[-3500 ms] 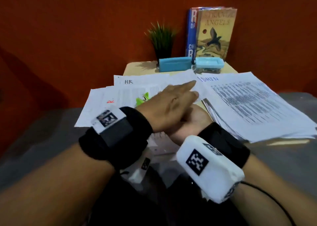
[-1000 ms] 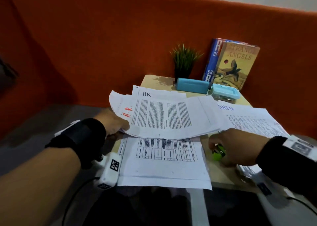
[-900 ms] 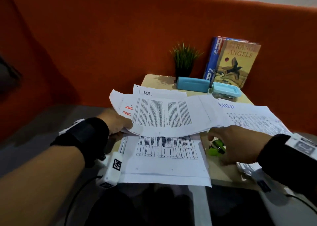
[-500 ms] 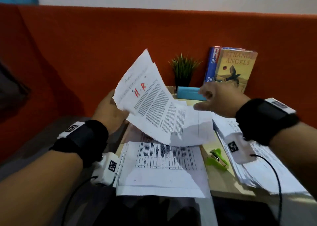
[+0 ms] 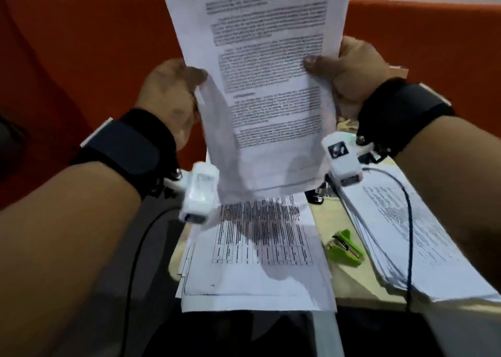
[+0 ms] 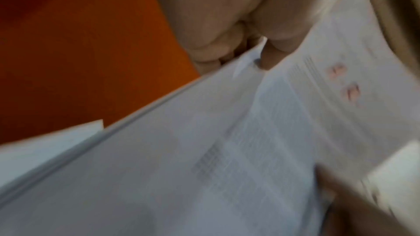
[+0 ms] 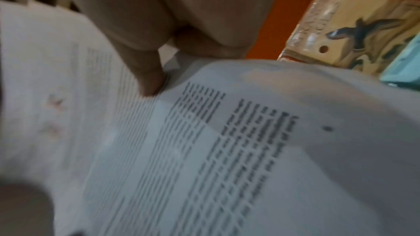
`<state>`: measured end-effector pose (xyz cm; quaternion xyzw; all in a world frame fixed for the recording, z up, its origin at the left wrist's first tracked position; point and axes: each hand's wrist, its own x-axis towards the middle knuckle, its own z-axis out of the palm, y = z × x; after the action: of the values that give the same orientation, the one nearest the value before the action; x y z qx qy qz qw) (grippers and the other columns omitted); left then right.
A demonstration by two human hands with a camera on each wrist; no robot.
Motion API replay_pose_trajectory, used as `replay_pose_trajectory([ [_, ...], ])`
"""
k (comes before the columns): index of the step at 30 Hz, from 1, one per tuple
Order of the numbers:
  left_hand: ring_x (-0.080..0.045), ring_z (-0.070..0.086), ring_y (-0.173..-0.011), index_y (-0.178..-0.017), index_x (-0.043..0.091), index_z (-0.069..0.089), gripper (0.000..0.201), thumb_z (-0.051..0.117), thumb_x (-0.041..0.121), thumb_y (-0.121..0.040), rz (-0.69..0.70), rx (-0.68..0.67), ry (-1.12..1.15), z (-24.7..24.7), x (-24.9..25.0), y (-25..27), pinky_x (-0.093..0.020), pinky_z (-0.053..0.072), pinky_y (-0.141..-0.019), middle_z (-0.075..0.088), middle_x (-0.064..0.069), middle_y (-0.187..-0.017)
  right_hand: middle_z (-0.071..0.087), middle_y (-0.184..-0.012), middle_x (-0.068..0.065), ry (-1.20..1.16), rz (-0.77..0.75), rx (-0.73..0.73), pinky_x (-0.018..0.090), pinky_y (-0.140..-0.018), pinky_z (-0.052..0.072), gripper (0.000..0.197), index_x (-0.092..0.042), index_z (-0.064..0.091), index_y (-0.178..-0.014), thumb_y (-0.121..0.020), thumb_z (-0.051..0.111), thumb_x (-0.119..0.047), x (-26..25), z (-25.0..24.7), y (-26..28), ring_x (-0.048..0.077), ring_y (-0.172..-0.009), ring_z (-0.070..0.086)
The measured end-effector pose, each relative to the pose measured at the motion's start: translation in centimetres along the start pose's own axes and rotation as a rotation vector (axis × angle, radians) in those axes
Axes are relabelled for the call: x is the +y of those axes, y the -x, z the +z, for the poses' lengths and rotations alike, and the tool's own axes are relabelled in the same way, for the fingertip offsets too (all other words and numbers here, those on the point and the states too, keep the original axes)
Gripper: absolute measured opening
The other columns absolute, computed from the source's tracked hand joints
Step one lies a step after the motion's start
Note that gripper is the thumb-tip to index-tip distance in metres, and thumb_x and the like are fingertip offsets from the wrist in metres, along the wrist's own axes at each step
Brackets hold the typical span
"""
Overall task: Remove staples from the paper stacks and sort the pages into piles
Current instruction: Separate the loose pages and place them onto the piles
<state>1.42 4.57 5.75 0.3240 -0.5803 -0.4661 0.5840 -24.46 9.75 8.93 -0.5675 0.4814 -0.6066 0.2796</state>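
Held stack of pages: white, printed text blocks, red handwriting at the top, upright over the desk, long axis vertical. Left hand pinches its left edge, right hand its right. Two paper piles flat below: table-printed one centre, another right. One green staple remover between them.
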Motion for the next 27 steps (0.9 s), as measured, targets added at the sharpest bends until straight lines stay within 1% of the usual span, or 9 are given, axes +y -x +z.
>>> replay_pose_trajectory([
  [2,-0.011,0.07,-0.087,-0.111,0.009,0.065,0.016,0.052,0.005,-0.102,0.159,0.021,-0.138,1.2,0.1,0.2,-0.025,0.058,-0.074,0.075,0.004,-0.102,0.073,-0.11,0.01,-0.042,-0.095,0.135,0.041,-0.085,0.058,0.037,0.0,0.064,-0.119,-0.083,0.071,-0.004,-0.5,0.9,1.0,0.027,-0.099,0.071],
  [4,-0.013,0.068,-0.096,-0.124,0.003,0.06,0.025,0.051,0.007,-0.101,0.281,0.051,-0.163,2.0,0.8,0.2,-0.023,0.056,-0.08,0.072,-0.005,-0.118,0.074,-0.106,0.005,-0.039,-0.172,0.237,0.038,-0.084,0.058,0.032,-0.002,0.065,-0.116,-0.084,0.071,-0.004,-1.2,1.6,1.9,0.021,-0.096,0.072],
  [8,-0.011,0.068,-0.097,-0.125,0.009,0.06,0.024,0.052,0.005,-0.103,0.209,0.077,-0.112,1.6,0.5,1.4,-0.027,0.055,-0.084,0.072,-0.001,-0.113,0.075,-0.085,-0.016,0.105,-0.164,0.199,0.023,-0.076,0.059,0.02,-0.008,0.068,-0.107,-0.087,0.071,-0.012,-1.0,1.7,4.9,-0.001,-0.079,0.07],
  [10,-0.015,0.069,-0.108,-0.127,0.015,0.062,0.027,0.054,0.008,-0.102,0.082,0.014,-0.153,0.8,-1.2,2.8,-0.036,0.056,-0.092,0.072,-0.001,-0.121,0.076,-0.093,-0.006,0.106,-0.079,0.119,0.04,-0.084,0.059,0.03,-0.01,0.07,-0.106,-0.078,0.08,-0.018,0.9,1.3,6.2,0.011,-0.087,0.073],
  [12,-0.016,0.071,-0.101,-0.117,0.018,0.065,0.019,0.057,0.012,-0.101,-0.033,0.021,-0.181,0.2,-2.2,3.6,-0.042,0.058,-0.089,0.075,-0.002,-0.117,0.076,-0.099,0.001,0.084,-0.016,0.064,0.051,-0.088,0.056,0.038,-0.012,0.071,-0.106,-0.071,0.082,-0.022,1.9,1.2,6.8,0.023,-0.094,0.072],
  [15,-0.015,0.071,-0.096,-0.111,0.015,0.065,0.014,0.055,0.012,-0.102,-0.102,0.011,-0.187,0.5,-2.2,4.0,-0.037,0.058,-0.086,0.077,0.002,-0.107,0.076,-0.099,-0.001,0.028,0.027,0.056,0.045,-0.088,0.057,0.027,-0.011,0.071,-0.109,-0.082,0.075,-0.006,2.0,1.5,7.4,0.023,-0.094,0.073],
  [18,-0.021,0.073,-0.094,-0.107,0.01,0.062,0.015,0.048,0.008,-0.104,-0.031,0.007,-0.184,1.3,-0.3,4.3,-0.033,0.059,-0.077,0.078,-0.001,-0.1,0.077,-0.097,-0.002,-0.002,0.023,0.126,0.043,-0.084,0.058,0.024,-0.009,0.072,-0.11,-0.086,0.07,-0.005,0.7,2.6,7.7,0.02,-0.088,0.074],
  [23,-0.021,0.069,-0.101,-0.107,0.017,0.06,0.008,0.053,0.017,-0.103,0.035,0.05,-0.177,1.1,2.6,4.8,-0.04,0.06,-0.087,0.075,-0.001,-0.105,0.077,-0.097,-0.003,-0.121,0.002,0.157,0.036,-0.078,0.058,0.024,-0.014,0.07,-0.104,-0.082,0.072,-0.003,-2.0,2.4,7.4,0.019,-0.089,0.073],
  [27,0.001,0.062,-0.095,-0.11,0.021,0.057,0.01,0.053,0.015,-0.104,-0.017,-0.012,-0.187,0.6,2.4,6.6,-0.014,0.05,-0.067,0.068,0.013,-0.104,0.076,-0.096,0.005,-0.134,0.071,0.13,0.047,-0.082,0.057,0.029,-0.009,0.068,-0.104,-0.077,0.076,-0.003,-1.7,2.0,8.8,0.03,-0.091,0.072],
])
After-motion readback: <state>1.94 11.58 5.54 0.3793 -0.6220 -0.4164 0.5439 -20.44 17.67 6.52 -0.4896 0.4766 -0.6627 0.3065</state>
